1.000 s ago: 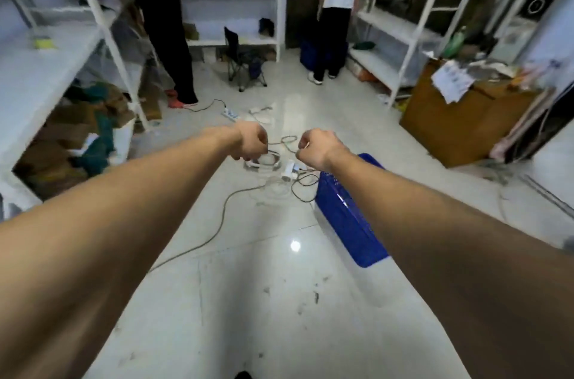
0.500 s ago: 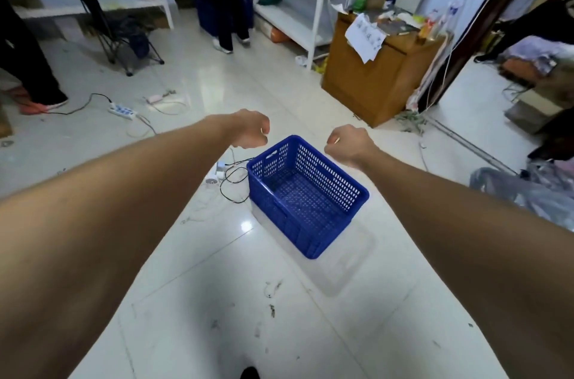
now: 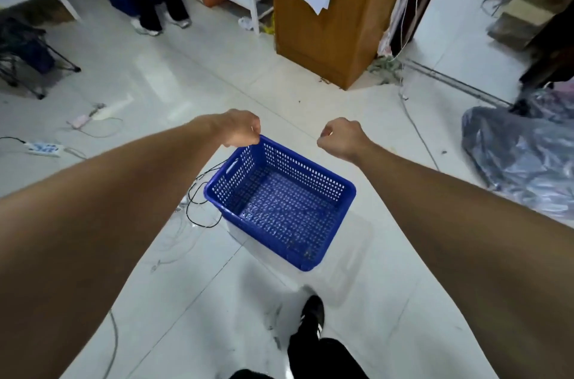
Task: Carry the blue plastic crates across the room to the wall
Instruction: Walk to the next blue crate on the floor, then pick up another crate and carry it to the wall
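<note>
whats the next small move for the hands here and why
Probably lower both hands onto the short ends of the blue crate. It sits empty on the floor; the left hand is curled over its far corner, the right hand fisted beyond it, neither clearly gripping. A handle slot shows in its left wall.

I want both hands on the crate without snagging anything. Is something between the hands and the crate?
Nothing visible is. The left hand is already at the far corner of the crate, and only bare floor shows between the right hand and the rim. A black cable lies beside the crate's left wall.
</note>
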The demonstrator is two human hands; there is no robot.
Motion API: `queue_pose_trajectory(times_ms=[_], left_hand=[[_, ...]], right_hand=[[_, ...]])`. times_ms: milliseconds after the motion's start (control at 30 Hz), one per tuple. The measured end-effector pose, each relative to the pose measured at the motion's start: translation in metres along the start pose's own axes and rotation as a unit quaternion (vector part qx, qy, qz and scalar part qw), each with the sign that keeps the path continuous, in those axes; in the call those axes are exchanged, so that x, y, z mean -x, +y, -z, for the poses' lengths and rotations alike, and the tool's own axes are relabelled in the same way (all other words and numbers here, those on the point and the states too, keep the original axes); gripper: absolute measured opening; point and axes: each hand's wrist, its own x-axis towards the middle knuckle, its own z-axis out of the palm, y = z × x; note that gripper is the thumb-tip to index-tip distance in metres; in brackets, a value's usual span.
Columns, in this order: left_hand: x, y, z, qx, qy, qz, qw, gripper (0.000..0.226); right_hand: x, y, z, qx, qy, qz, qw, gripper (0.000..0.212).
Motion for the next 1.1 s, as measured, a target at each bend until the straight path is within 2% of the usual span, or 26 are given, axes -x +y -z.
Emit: queue_pose_trajectory(times_ms=[200, 433, 533, 633, 767, 833, 900, 967, 1067, 1100], left_hand=[[-0.116, -0.008, 0.005, 0.002, -0.041, 0.011, 0.999, 0.032], [-0.237, -0.061, -0.028, -0.055, -0.078, 0.007, 0.995, 0.031], [-0.315, -0.095, -0.080, -0.059, -0.097, 0.003, 0.994, 0.033], [-0.366, -0.133, -0.141, -0.070, -0.127, 0.009, 0.989, 0.036], [-0.429, -0.201, -0.209, -0.091, -0.146, 0.061, 0.983, 0.043], [-0.453, -0.221, -0.228, -0.084, -0.115, 0.104, 0.984, 0.047], [-0.469, -0.239, -0.244, -0.080, -0.073, 0.150, 0.983, 0.051], [-0.483, -0.254, -0.257, -0.066, -0.055, 0.179, 0.980, 0.053], [-0.503, -0.268, -0.272, -0.014, -0.096, 0.184, 0.978, 0.058], [-0.509, -0.270, -0.276, -0.002, -0.105, 0.181, 0.978, 0.062]], right_hand=[[-0.092, 0.034, -0.007, -0.036, -0.042, -0.090, 0.994, 0.032], [-0.163, 0.077, -0.068, -0.106, -0.087, -0.219, 0.966, 0.030], [-0.203, 0.119, -0.129, -0.141, -0.074, -0.302, 0.940, 0.034], [-0.222, 0.169, -0.193, -0.152, -0.114, -0.367, 0.911, 0.031], [-0.251, 0.241, -0.272, -0.166, -0.108, -0.454, 0.868, 0.027], [-0.259, 0.269, -0.297, -0.135, -0.070, -0.502, 0.851, 0.037], [-0.259, 0.292, -0.321, -0.100, -0.051, -0.517, 0.849, 0.062], [-0.256, 0.308, -0.342, -0.121, -0.055, -0.527, 0.839, 0.072], [-0.250, 0.313, -0.366, -0.259, -0.090, -0.552, 0.788, 0.048], [-0.250, 0.312, -0.371, -0.285, -0.091, -0.548, 0.781, 0.045]])
